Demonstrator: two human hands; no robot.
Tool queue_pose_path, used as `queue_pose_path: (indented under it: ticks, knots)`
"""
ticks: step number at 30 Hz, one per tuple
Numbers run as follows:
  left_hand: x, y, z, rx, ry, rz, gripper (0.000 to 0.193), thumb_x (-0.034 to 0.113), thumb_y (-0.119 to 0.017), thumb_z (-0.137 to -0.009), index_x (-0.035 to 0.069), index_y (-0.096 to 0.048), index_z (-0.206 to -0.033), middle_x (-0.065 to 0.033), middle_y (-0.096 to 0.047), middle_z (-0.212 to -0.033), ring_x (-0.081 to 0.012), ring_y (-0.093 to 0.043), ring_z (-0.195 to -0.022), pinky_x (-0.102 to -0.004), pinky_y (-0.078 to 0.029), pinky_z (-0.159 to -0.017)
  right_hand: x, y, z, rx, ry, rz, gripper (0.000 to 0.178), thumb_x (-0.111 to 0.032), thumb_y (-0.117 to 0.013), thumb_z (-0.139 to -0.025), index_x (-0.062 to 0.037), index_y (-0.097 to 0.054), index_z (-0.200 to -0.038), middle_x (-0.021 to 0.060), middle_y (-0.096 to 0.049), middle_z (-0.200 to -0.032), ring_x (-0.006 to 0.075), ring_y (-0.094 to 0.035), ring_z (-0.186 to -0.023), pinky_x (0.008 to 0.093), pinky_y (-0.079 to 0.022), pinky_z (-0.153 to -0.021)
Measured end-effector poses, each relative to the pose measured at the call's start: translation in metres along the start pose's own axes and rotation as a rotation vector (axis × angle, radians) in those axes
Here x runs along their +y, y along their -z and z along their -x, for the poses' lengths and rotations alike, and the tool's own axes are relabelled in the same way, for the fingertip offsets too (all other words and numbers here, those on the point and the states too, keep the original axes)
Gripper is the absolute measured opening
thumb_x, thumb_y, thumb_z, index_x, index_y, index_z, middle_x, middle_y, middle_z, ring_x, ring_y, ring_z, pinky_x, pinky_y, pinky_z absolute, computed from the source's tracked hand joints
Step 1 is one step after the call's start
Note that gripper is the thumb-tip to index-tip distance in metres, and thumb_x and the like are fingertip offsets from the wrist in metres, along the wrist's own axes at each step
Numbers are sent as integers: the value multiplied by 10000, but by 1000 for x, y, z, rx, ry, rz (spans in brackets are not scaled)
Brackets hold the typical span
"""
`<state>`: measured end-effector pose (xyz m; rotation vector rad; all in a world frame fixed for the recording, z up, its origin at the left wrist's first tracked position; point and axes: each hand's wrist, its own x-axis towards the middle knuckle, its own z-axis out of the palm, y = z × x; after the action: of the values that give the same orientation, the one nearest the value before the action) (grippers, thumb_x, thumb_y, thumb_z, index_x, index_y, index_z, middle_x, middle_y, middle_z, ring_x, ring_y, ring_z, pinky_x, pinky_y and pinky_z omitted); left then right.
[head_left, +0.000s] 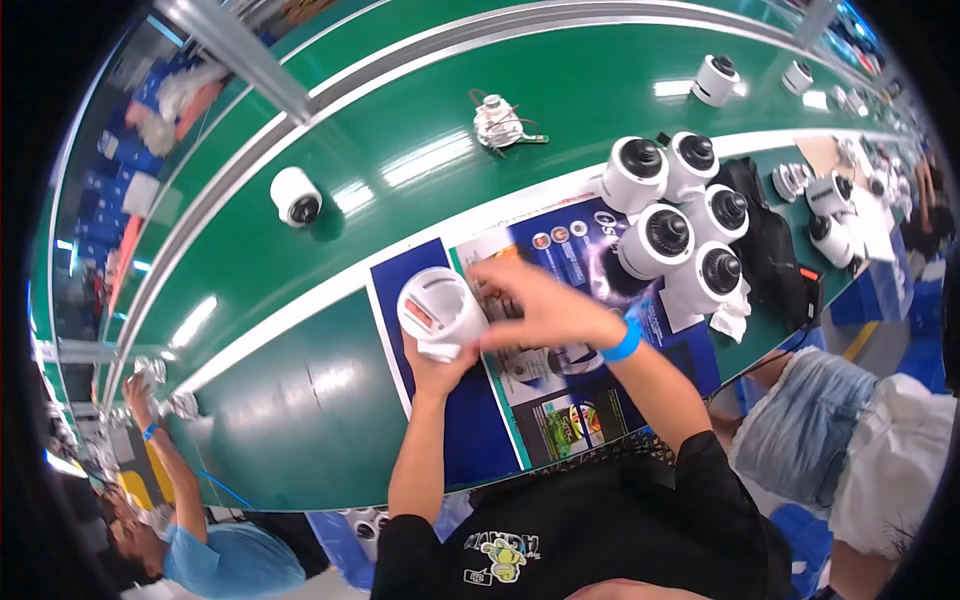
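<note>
My left hand [438,372] grips a white round security camera housing [462,318] from below and holds it over the blue mat. The housing is tilted so its hollow end faces up, and an orange-red label [417,316] shows inside. Just right of it is my right hand [548,308], slightly blurred, with a blue band at the wrist. Its thumb and fingers are spread apart around nothing I can see. The thumb tip is close to the housing; whether it touches I cannot tell.
Several white cameras with black lenses [664,232] stand grouped at right on the printed mat [485,440]. Beyond, the green conveyor [400,110] carries a white camera [296,197] and a wired part [497,122]. A black bag [765,240] lies right; a co-worker in light blue [230,560] sits left.
</note>
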<state>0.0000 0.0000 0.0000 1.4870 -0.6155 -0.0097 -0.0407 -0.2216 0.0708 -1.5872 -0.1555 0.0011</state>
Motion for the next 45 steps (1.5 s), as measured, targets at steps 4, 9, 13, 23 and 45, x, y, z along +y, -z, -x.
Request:
queue_pose_path:
  ticks: [4,9,13,23,45]
  knots:
    - [2,-8,0,174,180,150,972,113,-862,-614,-9,-277,-1380,-141,-471,-1280,-225,-511,-1137,-355,-441,-946,14,41,-71,617,230,382,487,-90,-723,-715,-12,-526,-1154,121,-618,-1006,200,-618,-925,335,-498,-810]
    - [1,-11,1,105,141,207,931,159,-887,-588,12,-320,-1311,-121,-496,-1211,-208,-523,-1105,-339,-439,-930,48,114,-149,801,82,931,759,9,-667,-646,16,-355,-1337,238,-489,-1225,360,-495,-1126,380,-426,-946]
    - [9,-9,4,111,162,193,959,238,-888,-591,-8,-322,-1325,-136,-514,-1221,-200,-520,-1125,-328,-431,-944,50,114,-165,364,-17,667,1068,-38,-789,-588,20,-160,-1449,216,-425,-1355,307,-460,-1232,346,-382,-1023]
    - [14,-15,7,142,138,222,952,231,-882,-590,-12,-324,-1321,-136,-515,-1218,-207,-527,-1115,-335,-423,-953,45,93,-164,381,19,451,774,-12,-782,-655,-1,-397,-1326,124,-588,-1147,205,-591,-1032,308,-483,-900]
    - [11,28,22,-129,-140,-375,1122,292,-919,-550,-10,-230,-1383,-159,-433,-1279,-271,-499,-1161,-378,-422,-976,-10,-33,129,539,390,1079,586,26,-703,-635,-47,-519,-1186,139,-554,-1111,376,-570,-961,434,-495,-785]
